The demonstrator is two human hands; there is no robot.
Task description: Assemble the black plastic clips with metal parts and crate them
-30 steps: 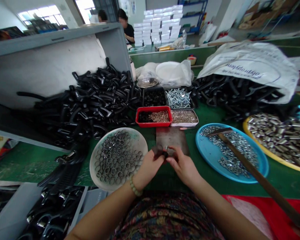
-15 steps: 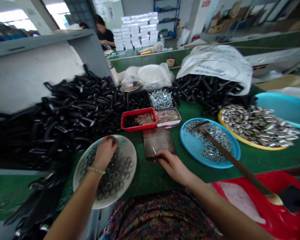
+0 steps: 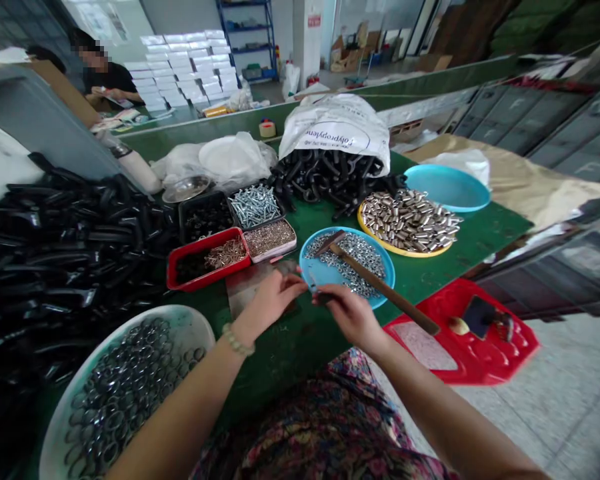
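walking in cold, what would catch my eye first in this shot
The big heap of glossy black curved parts on the left stands out first, with more spilling from a white polypropylene sack further along the bench. Nearer the middle, a wooden-handled hammer lies across a blue plate of small metal pieces, beside a yellow tray heaped with silver metal sleeves.

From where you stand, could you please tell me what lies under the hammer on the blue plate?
The hammer rests on a heap of small silver nuts on the blue plastic plate. Whatever lies directly beneath its head and handle is covered, so I cannot see it.
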